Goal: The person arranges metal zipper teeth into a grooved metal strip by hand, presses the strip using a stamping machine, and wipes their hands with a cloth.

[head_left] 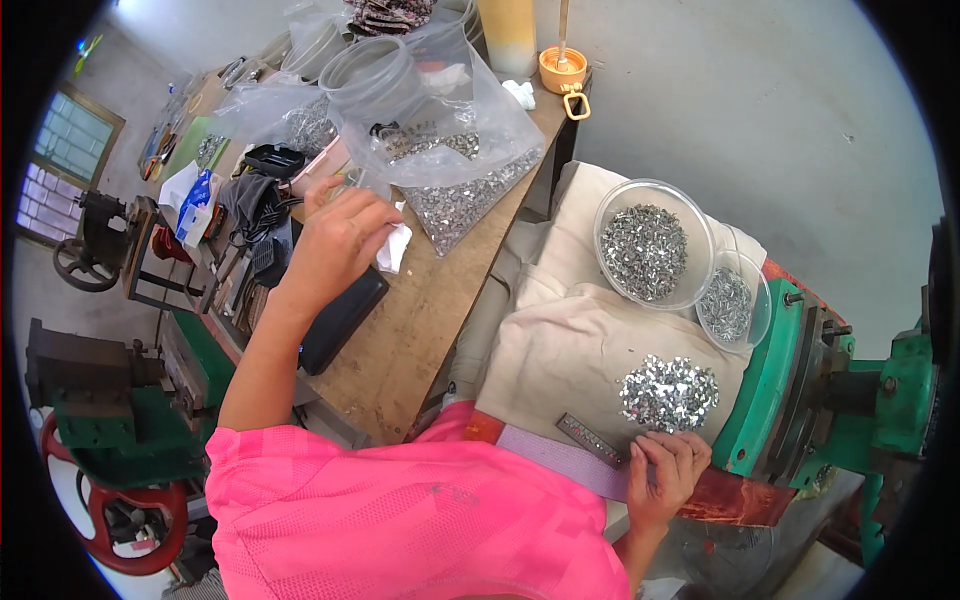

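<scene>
Heap of shiny metal pieces [668,393]: loose on pale cloth [560,345]. Right hand [668,475]: at heap's near edge, fingers curled; whether gripping a piece, cannot tell. Left hand [345,235]: well left of heap, fingers bent by white paper [395,250]; hold unclear. Narrow strip [592,440]: left of heap, seemingly bearing a row. Stage, judged: strip at least partly loaded; heap left loose.

Right fingers [682,452] perhaps against silvery bits [668,393]
</scene>
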Action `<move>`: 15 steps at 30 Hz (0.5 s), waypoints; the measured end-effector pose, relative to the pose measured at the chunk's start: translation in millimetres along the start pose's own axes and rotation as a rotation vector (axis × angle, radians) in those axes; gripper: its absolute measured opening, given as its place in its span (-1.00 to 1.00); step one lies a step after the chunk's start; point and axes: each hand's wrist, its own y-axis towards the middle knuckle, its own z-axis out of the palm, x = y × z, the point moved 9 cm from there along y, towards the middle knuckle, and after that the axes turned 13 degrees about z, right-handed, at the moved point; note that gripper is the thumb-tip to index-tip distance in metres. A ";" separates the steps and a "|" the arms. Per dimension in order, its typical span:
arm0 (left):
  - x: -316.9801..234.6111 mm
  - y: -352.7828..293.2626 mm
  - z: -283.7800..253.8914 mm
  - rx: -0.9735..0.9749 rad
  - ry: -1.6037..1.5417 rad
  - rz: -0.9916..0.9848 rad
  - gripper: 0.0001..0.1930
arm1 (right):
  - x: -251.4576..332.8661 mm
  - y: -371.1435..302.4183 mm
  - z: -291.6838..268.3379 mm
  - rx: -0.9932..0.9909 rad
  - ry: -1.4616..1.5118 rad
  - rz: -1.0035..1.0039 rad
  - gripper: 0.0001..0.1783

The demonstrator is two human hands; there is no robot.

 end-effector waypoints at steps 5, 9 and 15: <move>-28.9 0.5 11.1 0.017 -0.012 0.120 -0.92 | -3.0 -1.5 0.7 -0.001 -0.006 0.016 -0.82; -41.1 -5.1 0.0 -0.138 -0.363 -0.049 -0.83 | -1.0 0.0 -3.2 -0.012 0.038 0.016 -0.82; -66.1 -24.6 32.0 -0.452 -1.258 -0.424 -0.87 | -4.9 16.8 19.9 0.120 0.621 0.323 -0.78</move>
